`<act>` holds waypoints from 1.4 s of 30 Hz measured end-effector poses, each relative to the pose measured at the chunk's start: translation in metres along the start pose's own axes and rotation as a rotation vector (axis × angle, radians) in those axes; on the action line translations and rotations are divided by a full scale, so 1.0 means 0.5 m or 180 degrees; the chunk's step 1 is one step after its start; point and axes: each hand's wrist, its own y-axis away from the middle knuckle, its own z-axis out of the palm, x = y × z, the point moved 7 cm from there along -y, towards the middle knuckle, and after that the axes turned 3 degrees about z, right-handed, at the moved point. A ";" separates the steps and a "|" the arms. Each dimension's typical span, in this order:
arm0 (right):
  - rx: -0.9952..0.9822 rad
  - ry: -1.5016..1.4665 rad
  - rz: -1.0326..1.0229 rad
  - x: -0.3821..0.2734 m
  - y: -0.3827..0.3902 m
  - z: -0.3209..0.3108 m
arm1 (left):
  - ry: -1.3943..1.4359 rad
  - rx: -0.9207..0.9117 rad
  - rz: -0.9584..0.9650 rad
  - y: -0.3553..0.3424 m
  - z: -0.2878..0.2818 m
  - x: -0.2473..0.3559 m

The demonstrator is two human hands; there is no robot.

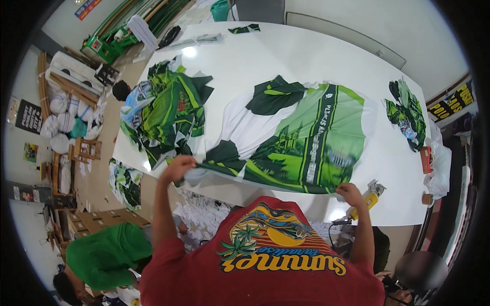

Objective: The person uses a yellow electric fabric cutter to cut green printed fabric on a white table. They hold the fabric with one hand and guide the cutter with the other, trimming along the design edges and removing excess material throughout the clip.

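One broad panel of printed cloth (286, 158), green with a dark lettered band down it, lies spread over the middle of the white table (326, 58), reaching to the near edge. From where I stand, its near border runs stretched between the person's two hands: the left hand (181, 166) has its fingers closed on the left end of that border, and the right hand (349, 194) pinches the right end, just above the table's near edge. White cloth and dark green patches show on the panel's left side. Just beside the right hand, toward the near right corner, lies a yellow power tool (371, 198) with a metal head. A big tangled heap of green printed fabric (171, 109) covers much of the table's left end, and a smaller pile (407, 115) sits by the right edge, with a red box (426, 159) and a roll of brown tape (427, 199) farther down that edge. Near the far edge rests a dark green scrap (244, 29). Past the near left corner, a co-worker in a green shirt (109, 255) bends forward.
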 end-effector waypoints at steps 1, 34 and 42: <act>-0.0158 -0.0601 0.0387 0.015 0.024 -0.027 | 0.0470 -0.0060 -0.0079 0.007 -0.046 0.022; 0.3089 0.0304 -0.0240 0.229 0.232 -0.713 | -0.1051 0.1927 0.1832 0.042 -0.204 0.251; 0.3215 0.0613 0.0489 0.380 0.070 -0.487 | -0.0846 0.1361 0.0627 -0.140 0.093 0.090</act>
